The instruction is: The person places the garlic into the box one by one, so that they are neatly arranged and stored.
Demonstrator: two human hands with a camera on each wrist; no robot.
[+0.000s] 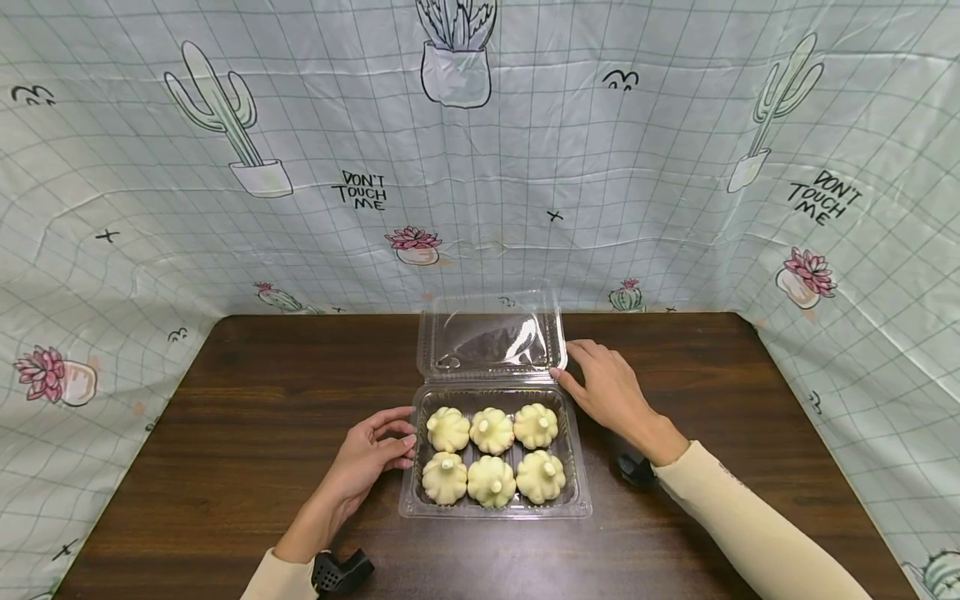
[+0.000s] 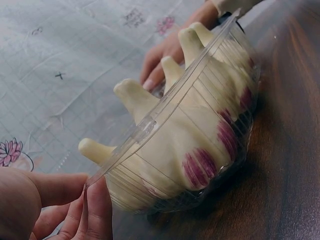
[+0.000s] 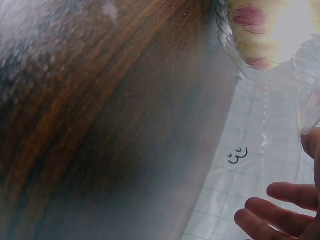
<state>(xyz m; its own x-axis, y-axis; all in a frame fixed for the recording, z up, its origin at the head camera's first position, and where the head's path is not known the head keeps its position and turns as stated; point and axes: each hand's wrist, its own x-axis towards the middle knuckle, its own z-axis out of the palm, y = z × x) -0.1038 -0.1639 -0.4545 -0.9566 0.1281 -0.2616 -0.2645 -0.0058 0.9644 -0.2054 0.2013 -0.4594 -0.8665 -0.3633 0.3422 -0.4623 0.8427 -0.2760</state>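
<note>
A clear plastic clamshell container (image 1: pixel 495 512) lies on the table with its lid (image 1: pixel 487 337) raised at the back. Inside are several whole garlic bulbs (image 1: pixel 491 481) in two rows, stems up; purple streaks show on their sides in the left wrist view. My left hand (image 1: pixel 369 447) pinches the left rim of the container's base between thumb and finger, seen close in the left wrist view. On the other side, my right hand (image 1: pixel 611 387) holds the lid's right edge near the hinge, its other fingers (image 3: pixel 270 220) extended. Part of the right hand's grip is out of frame in its wrist view.
The dark wooden table (image 1: pixel 285 400) extends around the container. A pale grid-patterned cloth (image 1: pixel 495 183) with cactus drawings hangs behind and at both sides. Black wrist devices (image 1: pixel 341 572) are strapped below both hands.
</note>
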